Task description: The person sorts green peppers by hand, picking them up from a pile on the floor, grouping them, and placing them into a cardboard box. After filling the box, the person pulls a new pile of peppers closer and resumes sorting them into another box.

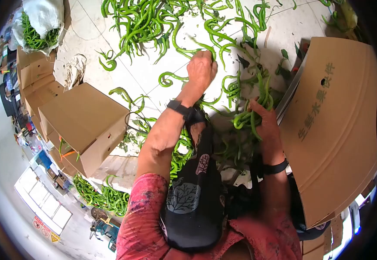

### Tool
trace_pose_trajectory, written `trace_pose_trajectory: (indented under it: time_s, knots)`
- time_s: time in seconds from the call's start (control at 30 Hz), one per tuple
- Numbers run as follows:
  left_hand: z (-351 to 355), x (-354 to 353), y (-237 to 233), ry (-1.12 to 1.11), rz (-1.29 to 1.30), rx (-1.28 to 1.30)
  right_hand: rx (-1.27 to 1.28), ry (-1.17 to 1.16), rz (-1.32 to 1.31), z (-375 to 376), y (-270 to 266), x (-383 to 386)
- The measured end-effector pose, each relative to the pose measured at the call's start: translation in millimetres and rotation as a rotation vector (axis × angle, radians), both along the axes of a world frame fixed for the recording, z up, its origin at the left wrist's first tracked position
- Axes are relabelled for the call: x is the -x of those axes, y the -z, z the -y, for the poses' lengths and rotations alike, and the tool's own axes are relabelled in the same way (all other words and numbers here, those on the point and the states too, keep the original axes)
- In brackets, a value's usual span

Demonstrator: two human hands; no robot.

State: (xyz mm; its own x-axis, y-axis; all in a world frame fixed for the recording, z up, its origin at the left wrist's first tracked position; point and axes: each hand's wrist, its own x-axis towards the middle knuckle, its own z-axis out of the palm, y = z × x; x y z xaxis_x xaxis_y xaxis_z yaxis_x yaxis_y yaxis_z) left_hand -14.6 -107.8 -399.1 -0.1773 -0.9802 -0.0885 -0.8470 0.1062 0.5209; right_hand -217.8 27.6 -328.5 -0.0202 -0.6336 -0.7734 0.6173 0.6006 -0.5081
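Observation:
Long curly green peppers (143, 21) lie in a heap and loosely over the pale tiled floor. My left hand (202, 70) is stretched forward, its fingers closed round a green pepper (208, 47) near the heap. On the right, my right hand (266, 121) holds a bunch of green peppers (245, 120) between thumb and fingers, close to the large cardboard box. Single peppers (171, 78) lie beside my left wrist.
A large cardboard box (336, 117) with printed characters stands at the right. Open cardboard boxes (82, 112) are at the left, near a white sack (45, 17) of peppers. More peppers (106, 197) lie at the lower left. My knee (193, 216) is between my arms.

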Motion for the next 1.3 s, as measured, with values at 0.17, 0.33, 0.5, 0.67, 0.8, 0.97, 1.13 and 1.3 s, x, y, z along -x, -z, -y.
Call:
trace_pose_trajectory:
  time_s: [0.17,0.33,0.5,0.67,0.8,0.97,1.13,1.3]
  knots:
    - [25,-19,-45,0.114,-0.063,0.150,-0.019,0.058,0.014,0,2,0]
    - [70,-95,7,0.273,0.351,0.310,-0.035,0.104,-0.009,5,-12,-9]
    - [63,-118,15,0.391,0.456,0.197,-0.070,0.099,-0.044,6,-25,-2]
    - [50,-122,-19,-0.046,-0.317,0.048,-0.057,0.192,-0.133,-2,-11,9]
    - [40,-92,-87,-0.384,-1.269,-0.403,-0.102,0.250,-0.126,-8,0,8]
    - [22,9,-96,-0.290,-1.030,-0.524,-0.116,0.321,-0.124,-12,-3,6]
    - [28,46,43,0.055,-0.198,0.176,-0.079,0.326,-0.125,-14,-5,17]
    - [30,45,20,0.025,-0.022,0.022,-0.096,0.274,-0.104,-18,-6,18]
